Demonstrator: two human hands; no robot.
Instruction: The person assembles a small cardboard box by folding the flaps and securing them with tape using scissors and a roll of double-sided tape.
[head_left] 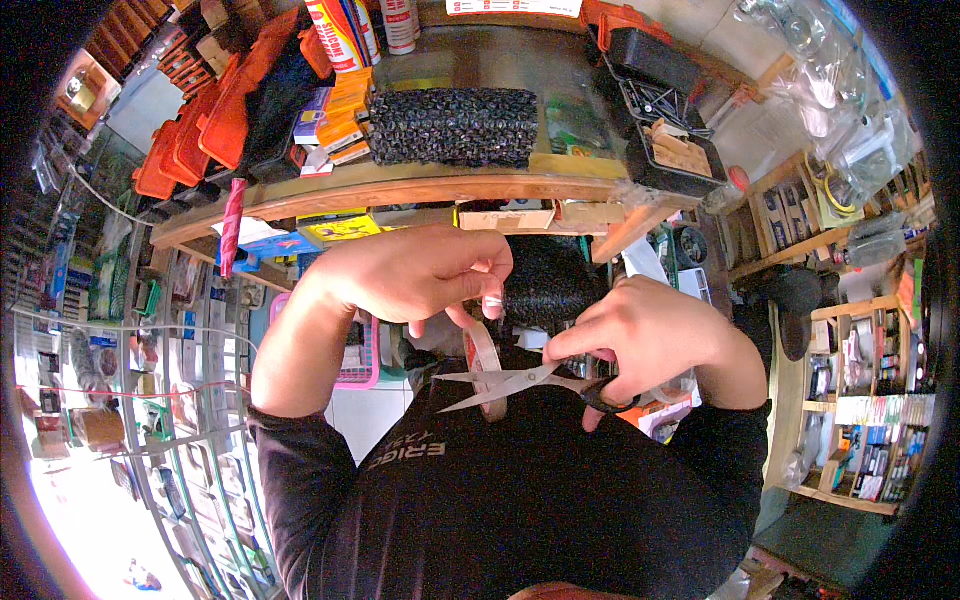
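Observation:
In front of my chest, my left hand [415, 272] is closed, its fingertips pinching the top of a narrow pale ring that looks like a roll of tape [489, 375]. My right hand [650, 332] grips the dark handles of a pair of scissors [515, 380]. Their metal blades are spread and point left, crossing the tape roll in this view; whether they touch it I cannot tell. Just beyond both hands is a black plastic-wrapped bundle [550, 285], partly hidden by my left fingers.
A wooden-edged workbench [400, 198] stands ahead, bearing a black bubble-wrapped package [455, 126]. Orange toolboxes [225, 120] are at its left, an opened black case [675, 150] at its right. A pink basket [374, 350] sits below left. Crowded shelves [860, 405] line the right side.

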